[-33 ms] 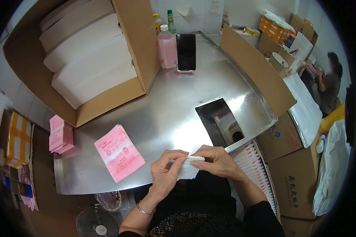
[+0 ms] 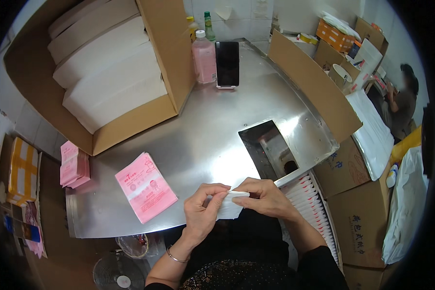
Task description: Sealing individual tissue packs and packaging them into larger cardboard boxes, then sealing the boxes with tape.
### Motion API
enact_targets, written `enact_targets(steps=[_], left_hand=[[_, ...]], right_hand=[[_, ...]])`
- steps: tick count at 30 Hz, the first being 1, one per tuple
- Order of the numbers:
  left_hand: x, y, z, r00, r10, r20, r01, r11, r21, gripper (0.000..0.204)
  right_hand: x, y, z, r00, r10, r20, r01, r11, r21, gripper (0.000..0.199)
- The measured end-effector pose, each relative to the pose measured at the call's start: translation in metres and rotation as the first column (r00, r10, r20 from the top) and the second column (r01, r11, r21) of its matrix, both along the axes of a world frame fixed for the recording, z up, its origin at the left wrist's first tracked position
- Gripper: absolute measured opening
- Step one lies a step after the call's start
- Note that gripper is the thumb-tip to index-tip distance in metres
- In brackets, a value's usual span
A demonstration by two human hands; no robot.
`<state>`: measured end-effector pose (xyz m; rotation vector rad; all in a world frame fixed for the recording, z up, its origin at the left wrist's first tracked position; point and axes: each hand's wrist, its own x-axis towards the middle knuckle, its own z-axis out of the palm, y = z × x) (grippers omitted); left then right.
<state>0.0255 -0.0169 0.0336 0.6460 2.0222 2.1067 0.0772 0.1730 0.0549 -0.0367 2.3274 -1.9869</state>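
Observation:
My left hand [image 2: 204, 209] and my right hand [image 2: 267, 198] meet at the near edge of a shiny metal table [image 2: 203, 140]. Together they pinch a small folded white sheet [image 2: 229, 207], the left from its left side and the right from its top right edge. A stack of pink printed packets [image 2: 146, 187] lies on the table just left of my left hand. A rectangular opening [image 2: 270, 150] is cut into the table just beyond my right hand.
A large open cardboard box [image 2: 171, 58] of white stacks stands at the back left, with a pink bottle [image 2: 204, 58] and an upright phone [image 2: 227, 57] beside it. More pink packets [image 2: 74, 165] sit at the left edge. A carton of white-and-red packets [image 2: 316, 212] sits below right. Another person [image 2: 403, 101] works far right.

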Motion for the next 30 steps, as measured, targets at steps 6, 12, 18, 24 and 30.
enact_targets(steps=[6,12,18,24,30], left_hand=[[0.001,-0.003,-0.002,0.992,0.015,0.125,-0.015,1.0,0.0,0.019],[-0.01,-0.025,0.004,0.995,-0.012,0.097,0.025,0.992,-0.127,0.029],[-0.014,-0.087,-0.002,0.997,-0.022,0.077,0.039,0.972,-0.231,0.026],[-0.112,-0.141,0.011,0.893,0.266,-0.363,-0.391,0.858,-0.333,0.037],[-0.258,-0.173,0.039,0.682,0.537,-0.496,-0.726,0.582,-0.367,0.083]], right_hand=[[-0.005,0.005,-0.002,0.989,-0.05,-0.136,0.068,0.989,0.13,0.018],[-0.001,0.094,0.016,0.313,-0.264,-0.912,0.946,0.167,0.277,0.032],[-0.001,0.148,-0.088,0.767,-0.345,-0.541,0.623,0.198,0.757,0.031],[-0.094,0.015,0.026,0.686,-0.128,-0.716,0.597,0.661,0.454,0.035],[-0.291,-0.118,0.027,0.716,-0.068,-0.694,0.376,0.876,0.302,0.078]])
